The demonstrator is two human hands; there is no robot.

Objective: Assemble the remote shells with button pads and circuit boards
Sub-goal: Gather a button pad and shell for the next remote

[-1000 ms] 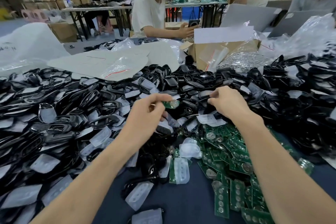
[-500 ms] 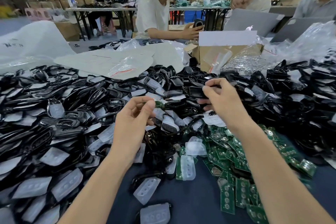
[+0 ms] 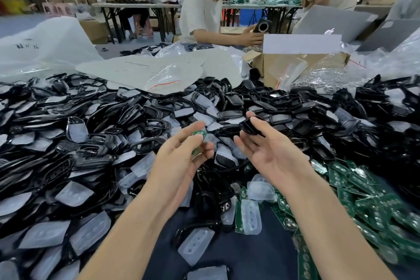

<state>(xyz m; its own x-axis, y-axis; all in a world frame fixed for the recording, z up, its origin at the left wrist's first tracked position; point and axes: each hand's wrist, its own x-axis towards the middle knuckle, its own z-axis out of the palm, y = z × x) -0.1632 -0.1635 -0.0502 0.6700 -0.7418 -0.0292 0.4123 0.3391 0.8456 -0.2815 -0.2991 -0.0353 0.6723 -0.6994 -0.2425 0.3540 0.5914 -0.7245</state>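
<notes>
Right hand [image 3: 270, 154] has lifted curved black shell [image 3: 249, 126].

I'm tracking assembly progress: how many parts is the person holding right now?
2: a green circuit board pinched in the left hand, a black shell held by the right hand. Another could be hidden behind either.

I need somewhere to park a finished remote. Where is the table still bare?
One bare patch shows: the dark blue tabletop at the near edge, bordered by translucent button pads on its left and green circuit boards on its right. Everywhere beyond is crowded: black remote shells lie heaped across the table, with plastic bags behind them.
</notes>
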